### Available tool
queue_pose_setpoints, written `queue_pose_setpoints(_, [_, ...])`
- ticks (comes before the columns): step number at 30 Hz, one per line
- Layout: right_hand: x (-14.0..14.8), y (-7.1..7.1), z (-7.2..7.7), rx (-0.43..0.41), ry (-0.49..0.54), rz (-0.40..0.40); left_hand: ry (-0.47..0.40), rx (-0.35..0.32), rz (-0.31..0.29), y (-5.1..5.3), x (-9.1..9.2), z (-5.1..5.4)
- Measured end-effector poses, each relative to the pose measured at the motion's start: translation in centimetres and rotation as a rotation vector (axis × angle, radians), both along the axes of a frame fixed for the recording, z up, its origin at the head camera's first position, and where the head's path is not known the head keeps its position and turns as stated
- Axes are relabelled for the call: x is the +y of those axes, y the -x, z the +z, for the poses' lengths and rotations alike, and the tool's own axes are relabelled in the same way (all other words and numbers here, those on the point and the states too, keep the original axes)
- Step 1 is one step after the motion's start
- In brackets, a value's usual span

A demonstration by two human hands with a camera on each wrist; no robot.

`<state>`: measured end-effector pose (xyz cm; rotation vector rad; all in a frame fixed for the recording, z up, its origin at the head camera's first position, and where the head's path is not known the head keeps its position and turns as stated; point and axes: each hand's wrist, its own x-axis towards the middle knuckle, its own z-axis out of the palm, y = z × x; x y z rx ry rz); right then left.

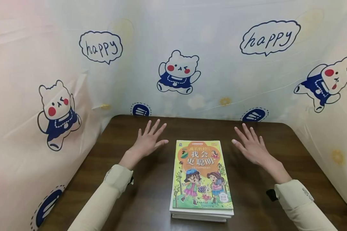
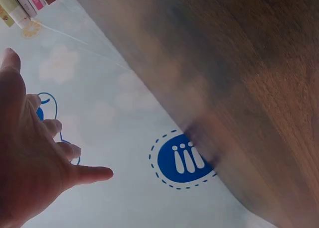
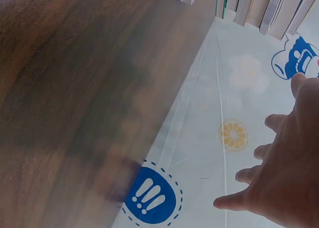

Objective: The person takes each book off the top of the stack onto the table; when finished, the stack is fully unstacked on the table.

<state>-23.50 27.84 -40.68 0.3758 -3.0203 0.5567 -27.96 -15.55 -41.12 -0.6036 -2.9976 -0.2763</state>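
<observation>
Left hand [image 1: 146, 141]: my fingers spread apart.
Right hand [image 1: 253, 149]: my fingers also apart.
Book stack [image 1: 202, 176]: lies between my hands.

The head camera looks from above, forward and down, and stands far enough back to take in the left hand [image 1: 146, 141], the right hand [image 1: 253, 150], the book stack [image 1: 202, 175] and the bench [image 1: 150, 195]. Each wrist camera looks from very near along its own hand, tilted, so that the bench edge crosses the picture aslant. All three views share this edge and the printed cloth [image 1: 138, 73] beyond it.
</observation>
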Motion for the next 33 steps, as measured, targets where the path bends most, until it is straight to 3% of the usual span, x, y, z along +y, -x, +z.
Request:
queue_pose_setpoints(8, [0.0, 0.4, 0.4, 0.021, 0.02, -0.001, -0.049, 0.0, -0.028, -0.6, 0.2, 0.8])
queue_pose_setpoints(16, [-1.4, -1.1, 0.3, 0.059, 0.09, 0.022, -0.099, -0.042, -0.065, -3.2, 0.5, 0.4])
queue_pose_setpoints(21, [-2.2, -2.2, 0.2, 0.089, 0.12, 0.044, -0.124, -0.023, -0.095, -4.6, 0.6, 0.0])
queue_pose_setpoints(25, [-2.8, -3.3, -0.6, 0.075, 0.148, 0.065, -0.214, -0.047, -0.146, -6.0, 0.6, -0.2])
queue_pose_setpoints(33, [-4.0, -6.6, -2.4, 0.044, 0.257, 0.097, -0.495, -0.221, -0.23, -10.2, 1.6, -0.3])
